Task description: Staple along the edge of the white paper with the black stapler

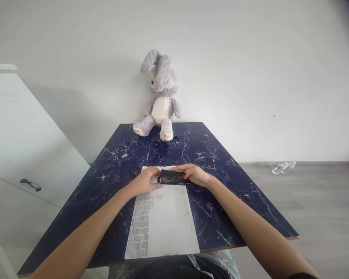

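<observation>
A black stapler (pixel 172 177) with a small orange part at its right end lies crosswise on the far part of a printed paper sheet (pixel 170 224). My left hand (pixel 147 180) is at the stapler's left end, its thumb and fingers closed around that end. At the other end, my right hand (pixel 196 174) curls its fingers on the stapler by the orange part. Dense lines of print run down the left side of the sheet, while most of its right side is blank. Both hands cover bits of the sheet's far edge.
The dark blue marbled table (pixel 221 217) reaches back to the wall. A grey plush rabbit (pixel 161 104) sits at its far edge. One small pale scrap (pixel 124 155) lies left of centre. A white cabinet (pixel 20 147) stands left; a clear plastic bottle (pixel 282 167) lies on the floor at right.
</observation>
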{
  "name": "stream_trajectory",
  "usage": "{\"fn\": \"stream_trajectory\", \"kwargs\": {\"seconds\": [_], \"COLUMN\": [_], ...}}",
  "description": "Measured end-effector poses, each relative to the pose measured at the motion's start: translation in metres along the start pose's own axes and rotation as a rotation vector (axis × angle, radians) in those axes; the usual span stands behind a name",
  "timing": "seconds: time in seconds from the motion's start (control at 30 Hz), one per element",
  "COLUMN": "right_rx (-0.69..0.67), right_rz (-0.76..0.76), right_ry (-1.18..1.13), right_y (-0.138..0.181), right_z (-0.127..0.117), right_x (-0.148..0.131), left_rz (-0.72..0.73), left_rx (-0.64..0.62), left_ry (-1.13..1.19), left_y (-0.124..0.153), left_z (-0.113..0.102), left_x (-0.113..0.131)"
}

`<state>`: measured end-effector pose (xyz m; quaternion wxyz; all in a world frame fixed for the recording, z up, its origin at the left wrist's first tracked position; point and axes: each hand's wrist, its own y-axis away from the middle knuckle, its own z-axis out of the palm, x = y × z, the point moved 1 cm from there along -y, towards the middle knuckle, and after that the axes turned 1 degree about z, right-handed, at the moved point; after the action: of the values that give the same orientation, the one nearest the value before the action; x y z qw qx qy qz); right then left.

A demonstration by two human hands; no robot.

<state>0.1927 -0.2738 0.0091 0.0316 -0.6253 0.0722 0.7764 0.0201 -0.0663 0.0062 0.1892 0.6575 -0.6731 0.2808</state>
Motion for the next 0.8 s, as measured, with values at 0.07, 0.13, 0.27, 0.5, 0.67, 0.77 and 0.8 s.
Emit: {"fn": "stream_trajectory", "kwargs": {"seconds": [0.07, 0.13, 0.27, 0.5, 0.67, 0.77, 0.8], "right_rx": [-0.008, -0.015, -0.012, -0.022, -0.041, -0.001, 0.029], "right_rz": [0.0, -0.001, -0.008, 0.003, -0.05, -0.149, -0.187], "right_ry": [0.014, 0.023, 0.026, 0.0, 0.129, 0.414, 0.54], "right_y": [0.0, 0.0, 0.0, 0.0, 0.001, 0.001, 0.001], "right_z": [0.0, -0.001, -0.001, -0.005, -0.002, 0.005, 0.007], "right_x": [0.0, 0.0, -0.001, 0.002, 0.0, -0.002, -0.002], "left_rz": [0.003, 0.009, 0.012, -0.003, -0.008, -0.021, -0.025], "left_rx": [-0.001, 0.001, -0.002, -0.003, 0.004, -0.001, 0.006], "left_ry": [0.003, 0.006, 0.007, 0.0, 0.011, 0.034, 0.053], "left_y": [-0.001, -0.002, -0.002, -0.003, -0.002, -0.002, -0.002], "left_z": [0.001, 0.001, 0.002, 0.002, 0.002, 0.002, 0.001], "left_x": [-0.001, -0.002, -0.003, -0.005, -0.005, -0.005, -0.005]}}
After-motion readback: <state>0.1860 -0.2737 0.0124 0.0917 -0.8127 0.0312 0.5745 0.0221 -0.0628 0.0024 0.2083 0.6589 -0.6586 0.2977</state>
